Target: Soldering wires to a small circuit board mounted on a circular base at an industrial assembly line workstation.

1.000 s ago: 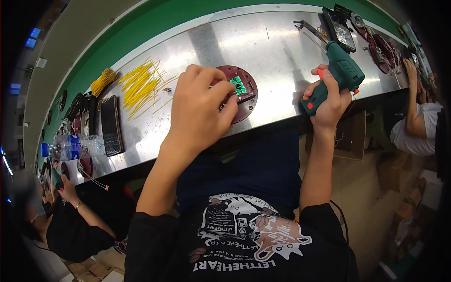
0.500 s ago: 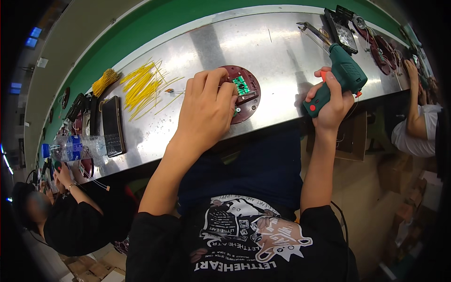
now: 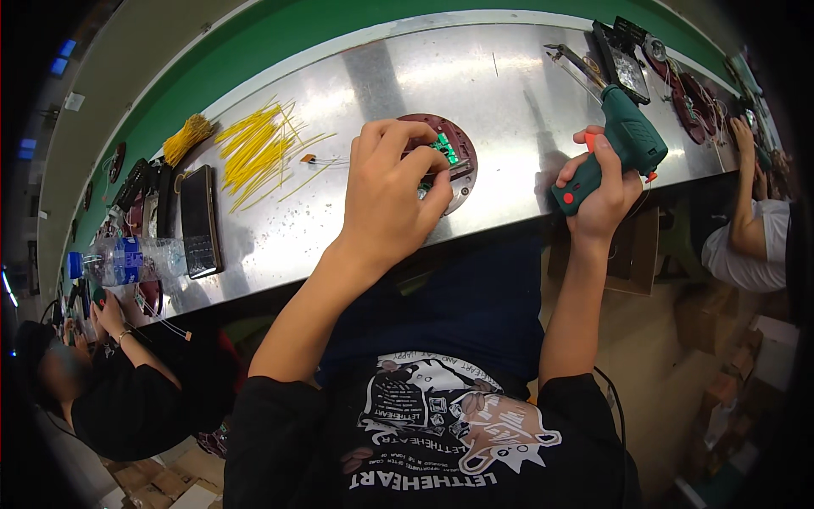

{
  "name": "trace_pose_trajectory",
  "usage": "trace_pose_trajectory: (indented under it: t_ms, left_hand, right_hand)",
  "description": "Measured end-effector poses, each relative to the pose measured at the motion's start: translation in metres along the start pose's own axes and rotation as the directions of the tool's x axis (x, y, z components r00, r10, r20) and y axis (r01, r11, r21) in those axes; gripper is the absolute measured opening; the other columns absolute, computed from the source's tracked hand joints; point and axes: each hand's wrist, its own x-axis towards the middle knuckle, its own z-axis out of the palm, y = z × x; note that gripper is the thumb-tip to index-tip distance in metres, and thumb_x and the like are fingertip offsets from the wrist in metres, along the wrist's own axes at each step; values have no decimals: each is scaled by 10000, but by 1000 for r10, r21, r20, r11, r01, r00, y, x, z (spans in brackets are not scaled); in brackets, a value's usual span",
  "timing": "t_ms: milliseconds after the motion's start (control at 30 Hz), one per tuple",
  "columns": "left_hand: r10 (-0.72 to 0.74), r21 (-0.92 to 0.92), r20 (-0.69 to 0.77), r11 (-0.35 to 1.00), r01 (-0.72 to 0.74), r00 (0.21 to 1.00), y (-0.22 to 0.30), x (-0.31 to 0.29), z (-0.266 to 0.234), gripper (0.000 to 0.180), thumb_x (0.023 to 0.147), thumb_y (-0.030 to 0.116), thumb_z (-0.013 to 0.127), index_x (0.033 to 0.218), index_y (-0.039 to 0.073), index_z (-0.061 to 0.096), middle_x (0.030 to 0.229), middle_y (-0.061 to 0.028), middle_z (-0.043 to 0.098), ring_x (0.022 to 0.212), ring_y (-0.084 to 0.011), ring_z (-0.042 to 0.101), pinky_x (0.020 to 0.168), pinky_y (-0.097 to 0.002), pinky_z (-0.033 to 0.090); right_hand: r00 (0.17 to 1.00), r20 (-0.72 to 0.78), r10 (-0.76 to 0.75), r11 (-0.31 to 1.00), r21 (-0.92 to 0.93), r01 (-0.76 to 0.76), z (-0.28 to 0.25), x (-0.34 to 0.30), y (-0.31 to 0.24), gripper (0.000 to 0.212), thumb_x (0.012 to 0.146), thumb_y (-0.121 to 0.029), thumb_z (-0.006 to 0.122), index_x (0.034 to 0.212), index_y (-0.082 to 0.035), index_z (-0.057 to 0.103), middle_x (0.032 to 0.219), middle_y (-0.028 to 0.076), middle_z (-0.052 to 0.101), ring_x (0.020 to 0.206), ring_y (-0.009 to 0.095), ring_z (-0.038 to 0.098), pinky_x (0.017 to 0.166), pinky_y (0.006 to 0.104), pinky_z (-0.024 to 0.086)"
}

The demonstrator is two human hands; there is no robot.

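My right hand (image 3: 604, 191) grips a green soldering gun (image 3: 632, 136), its index finger by the red trigger. The gun's metal tip points up and away, over the bench and apart from the work. My left hand (image 3: 392, 191) reaches over a round maroon housing (image 3: 465, 153) with a green circuit board (image 3: 449, 146) inside. Its fingers are curled, thumb and index close together at the board's near side; what they pinch is hidden. Left of this hand, thin wires with a small connector (image 3: 308, 159) stick out onto the bench.
Loose yellow wires (image 3: 259, 157) and a yellow bundle (image 3: 186, 138) lie to the left. Near them are a phone (image 3: 199, 220) and a plastic bottle (image 3: 127, 260) on its side. More maroon housings (image 3: 691, 106) lie at the far right. Co-workers sit on both sides.
My left hand has shifted slightly right and its fingers have spread and re-curled over the board. The soldering gun has stayed nearly in place in my right hand.
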Motion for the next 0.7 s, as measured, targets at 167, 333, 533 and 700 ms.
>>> trace_pose_trajectory:
  t_ms: [167,333,533,700]
  left_hand:
    - [-9,157,1,988,9,1000,11,0,1,156,740,56,714,884,35,658,1152,-117,598,1100,-340,509,909,-440,412]
    - [42,271,-8,962,-38,999,26,-1,-16,144,776,47,699,905,39,635,1162,-119,586,1098,-342,496,896,-444,400]
    - [-124,-204,-157,975,90,980,6,2,-28,128,815,-11,672,938,6,639,948,-133,644,877,-330,583,762,-405,469]
    - [-70,-78,-148,995,59,986,7,8,-23,121,820,-44,658,938,-16,651,822,-138,646,743,-326,595,684,-389,488]
  right_hand:
    - [1000,6,-6,1000,0,6,0,2,2,274,925,-155,581,1058,84,583,908,168,642,481,152,573,425,277,455]
    - [1000,14,-12,1000,16,12,-1,1,1,274,924,-145,576,1062,91,577,919,173,640,479,153,569,423,274,452]
    - [990,142,16,997,73,-26,-9,4,-9,305,915,-110,559,1131,105,558,954,202,638,472,151,559,418,268,445]
    - [930,364,-55,996,-41,75,-27,-11,-29,420,892,-122,579,1238,109,520,1001,249,630,470,168,560,418,258,436]
